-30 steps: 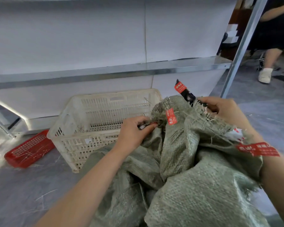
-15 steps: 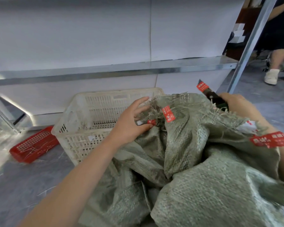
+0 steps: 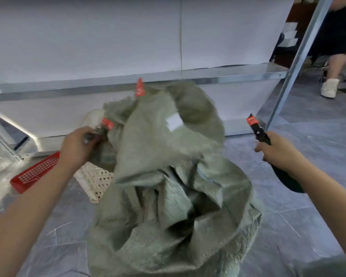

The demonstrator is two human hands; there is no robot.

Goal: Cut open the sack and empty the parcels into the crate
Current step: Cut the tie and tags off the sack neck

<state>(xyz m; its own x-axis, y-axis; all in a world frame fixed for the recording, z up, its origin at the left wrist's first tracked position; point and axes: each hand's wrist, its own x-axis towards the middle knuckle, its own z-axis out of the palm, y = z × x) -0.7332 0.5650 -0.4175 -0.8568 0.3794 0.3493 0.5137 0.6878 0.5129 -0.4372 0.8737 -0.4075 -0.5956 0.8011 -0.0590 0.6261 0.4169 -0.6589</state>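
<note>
A big green woven sack (image 3: pixel 168 176) stands on the floor in front of me, its top flopped forward over the cream plastic crate (image 3: pixel 94 180), of which only a corner shows. Red tape strips (image 3: pixel 139 88) and a white label (image 3: pixel 174 121) are stuck on the sack. My left hand (image 3: pixel 78 148) grips the sack's left edge by a red tape piece. My right hand (image 3: pixel 278 150) holds a black cutter with red tape at its tip (image 3: pixel 256 128), off to the sack's right and apart from it. No parcels show.
A metal shelf (image 3: pixel 228 76) with white board behind runs across the back; its upright post (image 3: pixel 300 56) rises at right. A red plastic tray (image 3: pixel 34 172) lies on the grey floor at left. Another person's leg and white shoe (image 3: pixel 330 87) are at far right.
The sack's top has swung forward over the crate, hiding most of it. My right hand with the cutter has come off the sack and moved out to the right.
</note>
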